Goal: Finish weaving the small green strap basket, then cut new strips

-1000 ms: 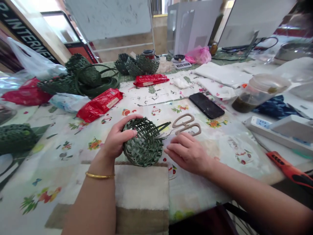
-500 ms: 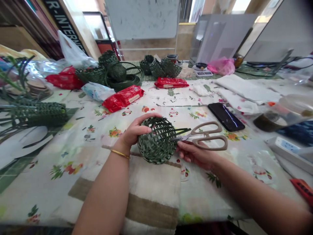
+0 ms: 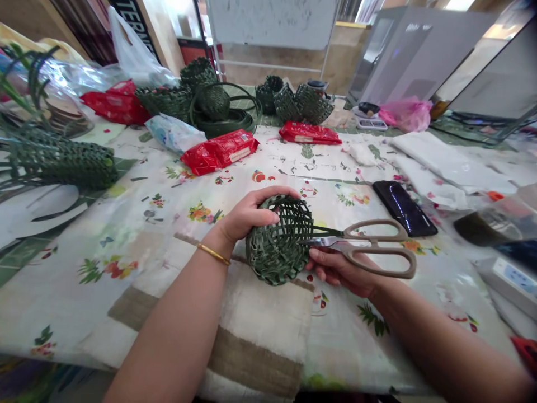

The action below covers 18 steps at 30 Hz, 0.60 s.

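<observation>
A round basket (image 3: 279,252) woven from dark green flat strips is tilted, its open lattice facing up. My left hand (image 3: 255,215) is closed around its upper left side, the thumb over the weave and the fingers behind. On the right side, my right hand (image 3: 335,267) pinches the blade part of a pair of scissors (image 3: 380,246) with beige handles. The blade tips touch the weave, and the handles point right with no fingers through the loops. A loose green strip (image 3: 327,230) sticks out of the basket above the blades. A striped cloth (image 3: 264,313) lies below.
A black phone (image 3: 403,208) lies to the right, with a power strip (image 3: 514,282) beyond. Red packets (image 3: 220,151) and more woven green pieces (image 3: 212,101) stand at the back. A larger woven piece (image 3: 62,159) with loose strips is on the left.
The view has shifted, so the tabletop sits higher. Both hands keep their grips. The scissors handles have swung slightly downward at the right, and the loose strip now reaches up to the handles.
</observation>
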Tool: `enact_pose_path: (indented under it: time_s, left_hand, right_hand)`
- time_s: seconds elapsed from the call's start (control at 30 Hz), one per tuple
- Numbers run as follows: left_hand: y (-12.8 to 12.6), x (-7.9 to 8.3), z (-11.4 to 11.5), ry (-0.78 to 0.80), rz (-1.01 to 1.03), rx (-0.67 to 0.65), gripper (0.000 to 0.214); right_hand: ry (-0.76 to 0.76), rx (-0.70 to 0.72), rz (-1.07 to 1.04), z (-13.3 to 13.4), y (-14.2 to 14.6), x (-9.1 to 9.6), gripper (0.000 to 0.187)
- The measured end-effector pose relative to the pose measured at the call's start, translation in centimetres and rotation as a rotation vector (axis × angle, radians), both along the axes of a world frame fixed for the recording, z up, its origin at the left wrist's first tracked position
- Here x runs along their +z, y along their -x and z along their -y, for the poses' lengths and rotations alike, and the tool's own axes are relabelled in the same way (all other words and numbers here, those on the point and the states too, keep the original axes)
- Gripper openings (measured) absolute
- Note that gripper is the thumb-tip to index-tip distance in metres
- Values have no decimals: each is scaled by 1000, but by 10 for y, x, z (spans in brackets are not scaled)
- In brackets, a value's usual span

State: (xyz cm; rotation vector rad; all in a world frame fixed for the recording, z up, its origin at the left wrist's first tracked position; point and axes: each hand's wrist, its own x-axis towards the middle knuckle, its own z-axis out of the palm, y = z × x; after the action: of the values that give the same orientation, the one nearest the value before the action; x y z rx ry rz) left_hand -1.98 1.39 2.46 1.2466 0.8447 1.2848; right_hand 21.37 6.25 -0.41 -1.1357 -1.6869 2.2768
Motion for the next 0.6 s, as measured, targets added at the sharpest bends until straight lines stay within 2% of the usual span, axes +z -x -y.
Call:
enact_pose_path:
  time_s: [0.1, 0.27, 0.4, 0.5, 0.6]
  left_hand:
    - [-1, 1, -1, -3, -3, -14, 50]
    - [-2, 0, 0, 9, 26, -31, 51]
    - [-2, -1, 2, -13, 2, -27, 51]
    - [0, 0, 6, -47, -35, -23, 52]
    - [3, 1, 8, -77, -55, -9, 51]
  right_hand:
    - [-104, -47, 40, 5, 1, -1, 33]
    - [-116, -96, 120, 5, 8, -5, 34]
    - [-181, -100, 193, 2, 12, -12, 38]
    - [-161, -80, 169, 0, 10, -11, 39]
    - [-41, -30, 40, -2, 5, -5, 34]
